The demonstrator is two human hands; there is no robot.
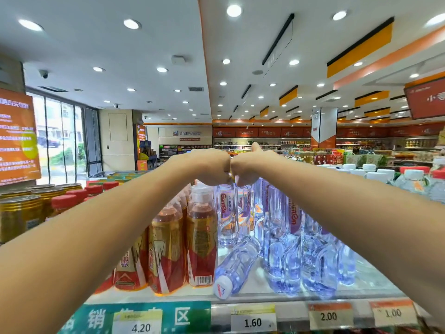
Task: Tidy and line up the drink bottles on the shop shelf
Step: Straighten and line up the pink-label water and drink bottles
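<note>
Both arms reach out over the top shelf. My left hand (207,166) is closed over the cap of an upright clear water bottle (226,213) at the back of the row. Touching it knuckle to knuckle, my right hand (250,168) grips the top of the neighbouring upright water bottle (245,206), thumb raised. In front of these two, one clear water bottle (237,263) lies on its side, its white cap pointing at the shelf's front edge. More clear water bottles (286,244) stand in rows to the right. Red-and-gold drink bottles (201,235) stand to the left.
The shelf's front rail (219,312) carries price tags reading 4.20, 1.60, 2.00 and 1.00. Gold cans (19,213) and red-capped bottles (65,201) stand at the far left. Larger white-capped bottles (375,175) fill the right. Shop aisles lie beyond.
</note>
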